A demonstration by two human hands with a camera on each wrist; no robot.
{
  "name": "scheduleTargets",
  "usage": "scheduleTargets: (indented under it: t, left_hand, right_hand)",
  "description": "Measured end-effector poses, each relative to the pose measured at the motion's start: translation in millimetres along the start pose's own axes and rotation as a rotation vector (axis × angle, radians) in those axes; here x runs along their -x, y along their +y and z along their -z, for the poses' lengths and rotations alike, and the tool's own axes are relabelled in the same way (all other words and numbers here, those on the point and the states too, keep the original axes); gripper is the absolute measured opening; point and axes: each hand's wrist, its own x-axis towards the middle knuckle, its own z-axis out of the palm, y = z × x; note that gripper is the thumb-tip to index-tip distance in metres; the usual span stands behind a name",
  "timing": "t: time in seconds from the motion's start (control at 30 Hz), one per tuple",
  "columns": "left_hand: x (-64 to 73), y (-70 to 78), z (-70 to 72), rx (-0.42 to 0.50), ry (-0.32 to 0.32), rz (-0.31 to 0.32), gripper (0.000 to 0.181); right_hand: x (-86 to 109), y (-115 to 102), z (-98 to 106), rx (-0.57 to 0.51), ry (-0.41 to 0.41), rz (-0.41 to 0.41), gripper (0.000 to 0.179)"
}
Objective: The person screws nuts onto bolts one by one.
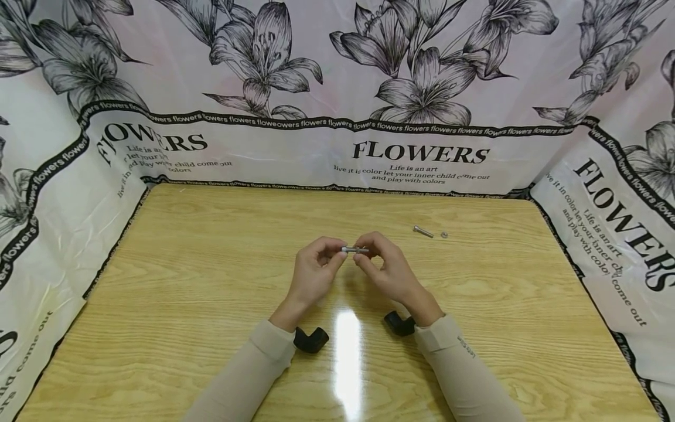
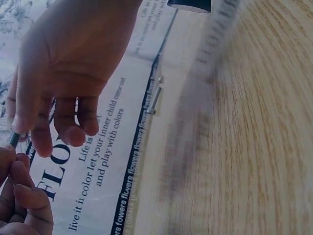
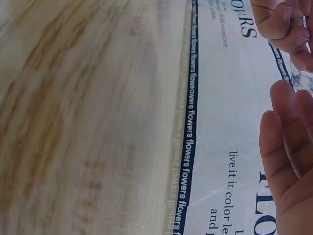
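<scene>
A small metal bolt (image 1: pixel 354 250) lies level between both hands over the middle of the table. My left hand (image 1: pixel 312 269) pinches its head end with thumb and fingertips. At the threaded end, the thumb and index finger of my right hand (image 1: pixel 389 271) close round the shaft; any nut there is hidden by the fingertips. The left wrist view shows a bit of the thread (image 2: pixel 13 139) between the two hands, with the other right fingers loosely extended. In the right wrist view both hands appear at the right edge, the bolt out of sight.
Beyond my right hand, a second bolt (image 1: pixel 423 231) lies on the wood-grain table (image 1: pixel 211 293) beside a small nut (image 1: pixel 444 234). A black wrist camera (image 1: pixel 311 340) sits at each cuff. Flower-printed sheeting (image 1: pixel 285 152) stands along the table's back and sides.
</scene>
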Motion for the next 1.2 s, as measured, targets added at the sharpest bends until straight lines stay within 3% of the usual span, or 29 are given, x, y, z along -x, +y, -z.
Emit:
scheduleTargets:
  t: [0.27, 0.4, 0.53, 0.83, 1.2]
  left_hand:
    - [0.1, 1.2, 0.3, -0.001, -0.010, -0.001, 0.012]
    - [-0.3, 1.1, 1.1, -0.001, -0.002, 0.005, 0.012]
    - [-0.7, 0.8, 1.3, 0.001, 0.000, 0.011, 0.012]
    - [-0.4, -0.5, 0.7, 0.012, -0.005, -0.005, 0.012]
    - [0.2, -1.5, -1.1, -0.003, -0.008, 0.003, 0.012]
  right_hand:
    - [-2.0, -5.1, 1.0, 0.076, 0.010, 0.013, 0.010]
    - [-1.8, -5.0, 1.0, 0.045, -0.002, -0.032, 0.009]
    - [-0.7, -2.8, 1.3, -0.017, -0.005, -0.061, 0.023]
    - [-0.3, 0.0, 0.1, 0.000, 0.009, 0.026, 0.015]
    - [-1.8, -2.0, 1.5, 0.077, 0.013, 0.036, 0.016]
